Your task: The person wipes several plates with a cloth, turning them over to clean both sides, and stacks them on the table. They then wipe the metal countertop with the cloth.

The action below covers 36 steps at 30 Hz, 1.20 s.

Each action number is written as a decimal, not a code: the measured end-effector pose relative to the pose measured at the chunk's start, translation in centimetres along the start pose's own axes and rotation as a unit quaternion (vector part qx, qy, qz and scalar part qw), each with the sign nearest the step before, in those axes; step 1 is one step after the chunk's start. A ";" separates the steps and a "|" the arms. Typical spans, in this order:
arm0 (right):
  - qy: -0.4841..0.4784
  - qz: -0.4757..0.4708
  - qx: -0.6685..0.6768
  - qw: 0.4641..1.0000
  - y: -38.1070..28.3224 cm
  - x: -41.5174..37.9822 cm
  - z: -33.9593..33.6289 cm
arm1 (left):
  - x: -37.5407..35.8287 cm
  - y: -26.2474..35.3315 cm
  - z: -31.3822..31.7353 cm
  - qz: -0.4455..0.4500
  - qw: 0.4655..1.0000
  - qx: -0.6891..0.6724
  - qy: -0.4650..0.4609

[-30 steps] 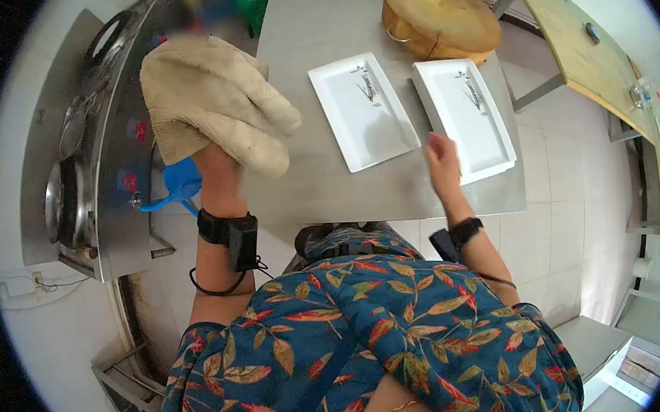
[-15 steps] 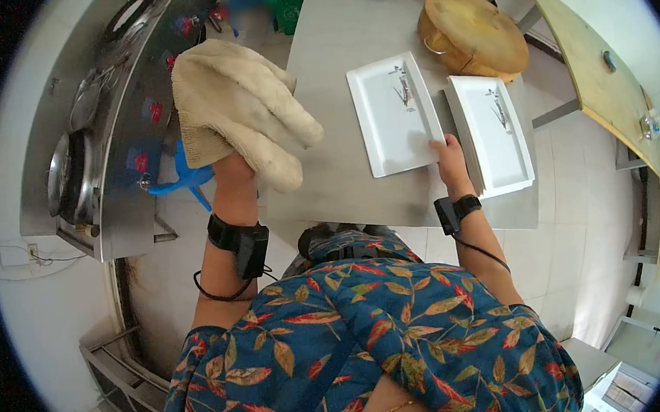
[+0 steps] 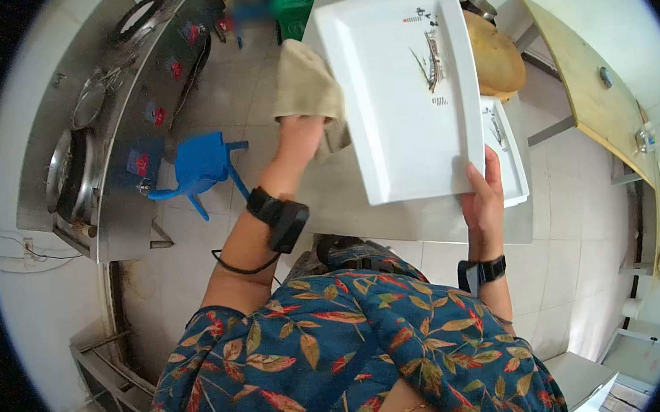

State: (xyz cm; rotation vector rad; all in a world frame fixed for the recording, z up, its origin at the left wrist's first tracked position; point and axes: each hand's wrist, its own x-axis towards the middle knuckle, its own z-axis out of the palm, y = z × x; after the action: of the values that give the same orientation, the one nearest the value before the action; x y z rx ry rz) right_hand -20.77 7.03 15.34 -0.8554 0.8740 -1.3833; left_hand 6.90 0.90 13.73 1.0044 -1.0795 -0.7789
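Plate (image 3: 403, 99), grasped by right hand (image 3: 483, 198), hides part of the cloth (image 3: 304, 88) left hand (image 3: 299, 137) clutches.

The right hand (image 3: 482, 194) was raised in front of the body, its fingers curled up and closed in a grip, the wrist straight and the forearm nearly vertical below it. The left hand (image 3: 299, 136) was lifted to about the same height, closed as well, its forearm slanted up and to the right from a bent elbow. The two hands were held well apart.
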 end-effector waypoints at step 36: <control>0.157 -0.224 -0.057 0.960 -6.3 0.3 3.7 | -5.2 3.6 10.7 -0.089 0.923 -0.373 -0.019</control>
State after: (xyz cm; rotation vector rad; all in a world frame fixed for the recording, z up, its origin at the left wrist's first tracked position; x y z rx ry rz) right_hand -20.27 6.68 22.66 -0.9775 1.0509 -1.9171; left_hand -4.74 3.99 16.85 0.4321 -0.6283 -1.2399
